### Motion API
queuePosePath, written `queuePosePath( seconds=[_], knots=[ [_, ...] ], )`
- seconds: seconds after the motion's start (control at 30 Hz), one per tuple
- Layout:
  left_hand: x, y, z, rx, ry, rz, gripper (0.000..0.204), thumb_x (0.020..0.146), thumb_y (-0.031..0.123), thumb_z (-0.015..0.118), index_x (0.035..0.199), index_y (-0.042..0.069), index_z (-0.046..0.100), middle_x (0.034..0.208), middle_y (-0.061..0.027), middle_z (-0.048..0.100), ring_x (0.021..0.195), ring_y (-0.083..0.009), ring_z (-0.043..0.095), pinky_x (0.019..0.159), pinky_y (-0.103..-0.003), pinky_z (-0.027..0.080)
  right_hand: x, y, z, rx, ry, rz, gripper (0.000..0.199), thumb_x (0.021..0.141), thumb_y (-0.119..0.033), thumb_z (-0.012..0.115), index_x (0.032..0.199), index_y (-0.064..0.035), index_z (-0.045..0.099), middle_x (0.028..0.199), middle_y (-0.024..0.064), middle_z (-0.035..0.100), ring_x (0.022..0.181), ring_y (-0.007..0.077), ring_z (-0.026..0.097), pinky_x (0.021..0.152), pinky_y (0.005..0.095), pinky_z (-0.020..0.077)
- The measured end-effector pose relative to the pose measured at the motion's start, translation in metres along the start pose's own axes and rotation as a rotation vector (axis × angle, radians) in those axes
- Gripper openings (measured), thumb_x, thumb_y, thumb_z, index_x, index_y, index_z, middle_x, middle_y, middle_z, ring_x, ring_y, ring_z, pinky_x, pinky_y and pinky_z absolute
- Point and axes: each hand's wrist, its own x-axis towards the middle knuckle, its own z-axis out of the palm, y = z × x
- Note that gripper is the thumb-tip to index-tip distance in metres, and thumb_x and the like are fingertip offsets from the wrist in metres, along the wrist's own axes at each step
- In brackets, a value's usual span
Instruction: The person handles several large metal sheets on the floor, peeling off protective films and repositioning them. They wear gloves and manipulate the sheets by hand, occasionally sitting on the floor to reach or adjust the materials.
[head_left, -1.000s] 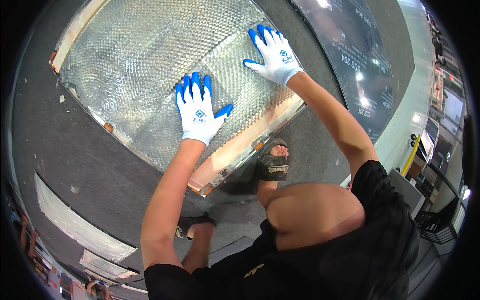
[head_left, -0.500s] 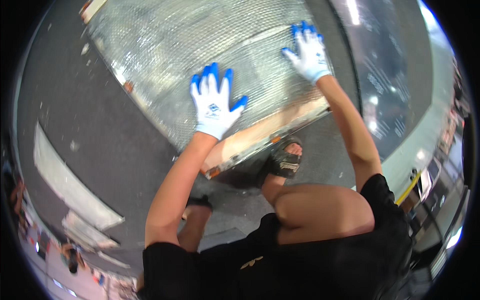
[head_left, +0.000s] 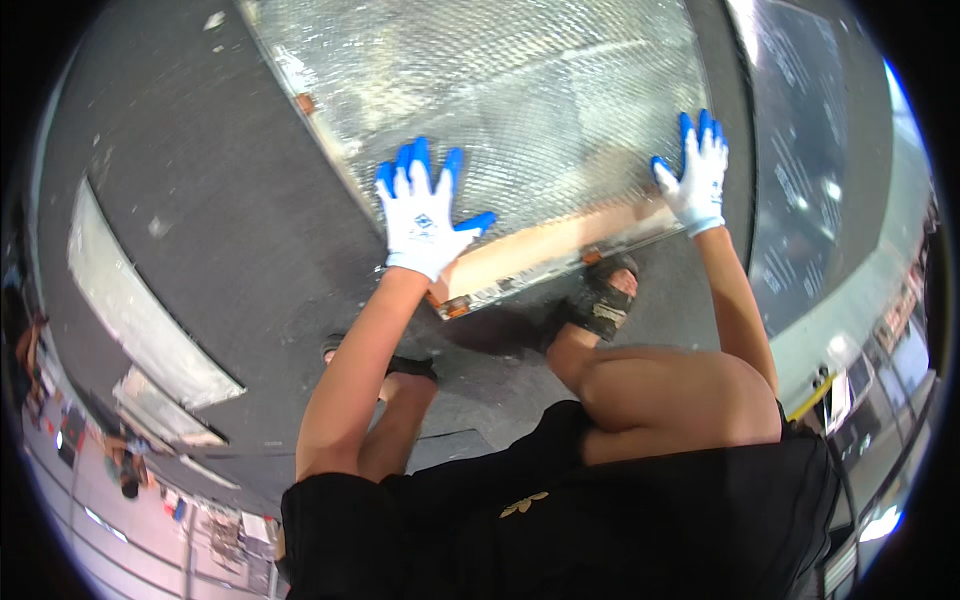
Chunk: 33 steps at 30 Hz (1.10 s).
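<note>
A broad sheet of clear bubble wrap point(head_left: 540, 110) lies over a flat rectangular panel on the dark floor. A bare pale strip point(head_left: 565, 240) shows along the panel's near edge. My left hand point(head_left: 425, 215), in a white glove with blue fingertips, rests at the near left corner with its fingers spread. At the near right corner, my right hand point(head_left: 700, 180), gloved alike, lies along the right edge with fingers stretched out and thumb apart. Neither hand grips anything. Orange-brown patches point(head_left: 455, 307) mark the panel's near side.
My sandalled foot point(head_left: 605, 300) stands close to the panel's near edge. A dark glossy sheet point(head_left: 800, 150) lies to the right. Long pale strips point(head_left: 135, 300) lie on the floor at left. Another person point(head_left: 125, 465) is far off at lower left.
My right hand has moved back toward me, to the near right corner. My left hand now sits nearer the left corner of the wrap. The panel appears farther right in view.
</note>
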Motion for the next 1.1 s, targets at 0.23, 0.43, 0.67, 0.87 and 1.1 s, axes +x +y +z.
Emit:
queuePosePath(
  seconds=[0.23,0.43,0.67,0.87,1.1],
  knots=[
    [0.006,0.002,0.007,0.023,-0.046,-0.034,0.115,0.081,0.077,0.073,0.170,0.016,0.032,0.175,-0.0288,0.016,0.160,-0.0498,0.018,0.126,-0.073,0.011,-0.016,0.025,-0.008,0.074,-0.194,-0.183,0.119,0.066,-0.053,0.093,0.165,-0.0115,0.040,0.171,0.0270,0.030,0.157,0.0508,0.028,0.130,0.0626,0.0215],
    [0.007,-0.001,0.010,0.092,-0.015,-0.026,0.110,0.087,0.075,0.070,0.170,0.015,0.030,0.175,-0.0290,0.015,0.160,-0.0523,0.018,0.127,-0.070,0.013,0.011,0.042,-0.004,0.027,-0.189,-0.331,0.110,0.071,-0.062,0.090,0.162,-0.0200,0.045,0.171,0.0202,0.034,0.157,0.0472,0.031,0.131,0.0603,0.0249],
    [0.009,-0.003,0.015,0.077,0.058,-0.033,0.104,0.089,0.072,0.070,0.169,0.016,0.033,0.174,-0.0301,0.017,0.158,-0.0539,0.020,0.126,-0.070,0.015,0.050,0.046,0.008,0.044,-0.169,-0.417,0.101,0.073,-0.054,0.091,0.158,-0.0195,0.048,0.175,0.0150,0.030,0.160,0.0436,0.027,0.132,0.0589,0.0242],
    [0.008,0.000,0.021,0.092,0.077,-0.057,0.099,0.093,0.071,0.067,0.169,0.017,0.034,0.173,-0.0310,0.018,0.158,-0.0536,0.022,0.126,-0.070,0.015,0.057,0.055,0.009,0.223,-0.290,-0.410,0.108,0.078,-0.065,0.081,0.160,-0.0047,0.045,0.174,0.0308,0.023,0.163,0.0511,0.012,0.133,0.0619,0.0083],
    [0.005,0.002,0.011,-0.022,0.175,0.086,0.094,0.089,0.063,0.074,0.164,0.015,0.043,0.170,-0.0317,0.027,0.156,-0.0512,0.029,0.125,-0.071,0.017,0.053,0.063,-0.003,0.052,-0.217,-0.546,0.080,0.092,-0.043,0.072,0.162,-0.0159,0.043,0.176,0.0177,0.028,0.161,0.0443,0.026,0.131,0.0609,0.0208]
  ],
)
